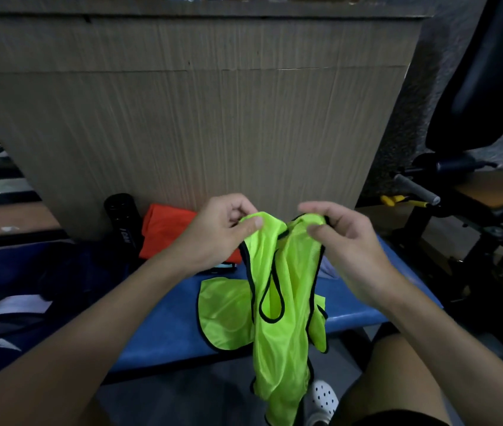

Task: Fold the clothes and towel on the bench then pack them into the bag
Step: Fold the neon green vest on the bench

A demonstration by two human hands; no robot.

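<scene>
A neon yellow-green mesh vest (284, 318) with black trim hangs in the air above the blue bench (167, 327). My left hand (222, 232) pinches one shoulder strap at the top. My right hand (342, 238) grips the other strap beside it. The vest's lower part drapes past the bench's front edge, with one flap lying on the bench. An orange garment (164, 232) lies folded at the back of the bench. A dark navy bag (29, 290) sits on the left end of the bench, and its opening is hard to make out.
A black bottle (122, 222) stands between the bag and the orange garment. A tall wooden panel (188, 118) rises right behind the bench. Black gym equipment (474, 186) with a padded seat stands at the right. My knee and a white clog (324, 398) are below.
</scene>
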